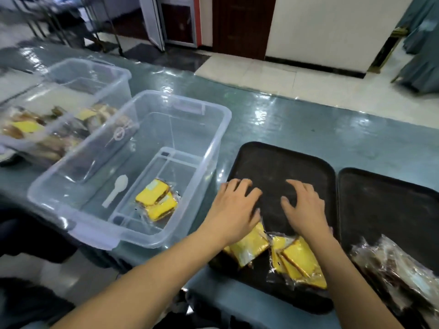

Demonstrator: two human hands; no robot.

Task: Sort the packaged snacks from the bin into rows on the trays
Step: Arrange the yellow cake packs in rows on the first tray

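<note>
Both hands are laid palm-down, fingers spread and gripping nothing, on the near-left dark tray [280, 162]. The left hand [234, 207] is set just above one yellow packaged snack [249, 245]; the right hand [303, 206] is above a second yellow pack [299, 260]. More yellow snacks [155, 200] are left in the clear bin [213, 143] to the left.

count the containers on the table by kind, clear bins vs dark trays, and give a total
clear plastic bins: 3 (near, behind it, far left)
dark rectangular trays: 2 (left tray, right tray)
total: 5
</note>
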